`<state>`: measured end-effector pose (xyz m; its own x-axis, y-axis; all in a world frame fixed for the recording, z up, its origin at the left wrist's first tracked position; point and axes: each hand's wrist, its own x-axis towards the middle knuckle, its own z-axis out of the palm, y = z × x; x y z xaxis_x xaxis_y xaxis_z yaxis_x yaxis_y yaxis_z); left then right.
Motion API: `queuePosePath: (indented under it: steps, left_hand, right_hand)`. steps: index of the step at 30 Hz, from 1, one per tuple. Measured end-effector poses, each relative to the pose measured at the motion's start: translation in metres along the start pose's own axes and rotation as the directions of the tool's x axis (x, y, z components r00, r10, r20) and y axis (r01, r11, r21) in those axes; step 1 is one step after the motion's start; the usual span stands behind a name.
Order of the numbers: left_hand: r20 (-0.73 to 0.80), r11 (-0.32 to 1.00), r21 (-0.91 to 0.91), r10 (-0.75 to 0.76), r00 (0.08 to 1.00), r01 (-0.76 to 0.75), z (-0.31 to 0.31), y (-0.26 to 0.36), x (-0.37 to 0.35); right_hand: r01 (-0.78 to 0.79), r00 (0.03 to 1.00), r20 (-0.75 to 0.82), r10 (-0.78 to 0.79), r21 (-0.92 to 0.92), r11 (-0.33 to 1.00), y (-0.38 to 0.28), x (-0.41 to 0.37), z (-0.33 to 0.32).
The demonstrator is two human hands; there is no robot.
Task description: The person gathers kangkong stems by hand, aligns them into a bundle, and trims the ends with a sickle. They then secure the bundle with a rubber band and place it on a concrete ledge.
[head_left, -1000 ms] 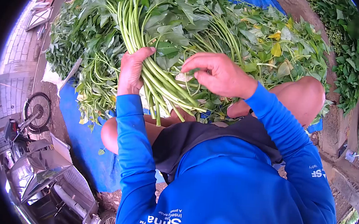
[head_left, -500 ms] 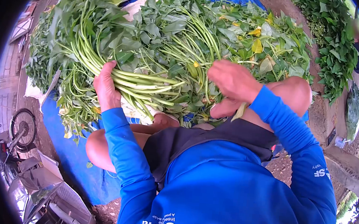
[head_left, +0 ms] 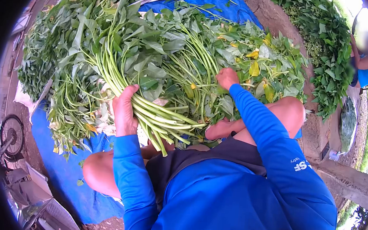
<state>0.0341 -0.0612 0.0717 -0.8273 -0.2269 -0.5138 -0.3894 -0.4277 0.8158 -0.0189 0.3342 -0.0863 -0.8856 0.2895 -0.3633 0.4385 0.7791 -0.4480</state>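
My left hand (head_left: pixel 125 110), near nine o'clock in my view, grips a bundle of green stems (head_left: pixel 162 116), thumb across the top; its bare ends point toward four o'clock, its leaves toward eleven. My right hand (head_left: pixel 228 78), at one o'clock, is curled beside other stems (head_left: pixel 204 51); I can't tell whether it pinches any. Yellow leaves (head_left: pixel 254 68) lie at two o'clock from it. The leafy pile (head_left: pixel 224 36) spreads around twelve, a blue tarp (head_left: pixel 64 149) showing at eight. Another person (head_left: pixel 367 64) is at two, beside a green heap (head_left: pixel 326 70).
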Motion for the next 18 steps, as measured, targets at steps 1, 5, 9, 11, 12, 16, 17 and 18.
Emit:
queuePosePath:
  steps: [1,5,9,11,12,16,17,18]
  left_hand:
    - [0.004,1.000,0.018,-0.010,1.000,0.010,0.002,0.001,-0.005]
    - [0.045,0.995,-0.046,-0.081,0.996,0.083,0.006,0.003,-0.010]
    - [0.057,0.993,-0.088,-0.071,0.996,0.076,0.009,0.005,-0.007]
    - [0.048,0.995,-0.073,-0.066,0.997,0.070,0.003,-0.004,0.003]
    - [0.061,0.994,-0.081,-0.072,0.996,0.077,0.003,-0.006,0.005]
    - [0.084,0.992,-0.065,-0.102,0.991,0.107,0.005,-0.015,0.004]
    - [0.105,0.988,-0.099,-0.106,0.989,0.116,0.004,-0.020,0.006]
    - [0.112,0.990,-0.061,-0.121,0.986,0.128,0.004,-0.023,0.005]
  right_hand:
    - [0.002,1.000,-0.025,-0.001,0.062,0.998,0.001,0.007,-0.006]
    - [0.060,0.997,0.027,-0.076,0.381,0.923,-0.024,0.025,-0.075]
    - [0.139,0.990,-0.057,-0.128,0.296,0.945,-0.050,0.027,-0.155]
    - [0.093,0.996,-0.034,-0.087,0.329,0.940,-0.059,0.022,-0.191]
    - [0.022,1.000,0.011,-0.029,0.415,0.909,-0.067,0.011,-0.209]
    - [-0.089,0.996,0.078,0.048,0.689,0.719,-0.084,-0.030,-0.234]
    - [-0.126,0.992,0.109,0.069,0.718,0.685,-0.076,-0.038,-0.233]
    - [-0.142,0.989,0.139,0.047,0.812,0.566,-0.071,-0.045,-0.232]
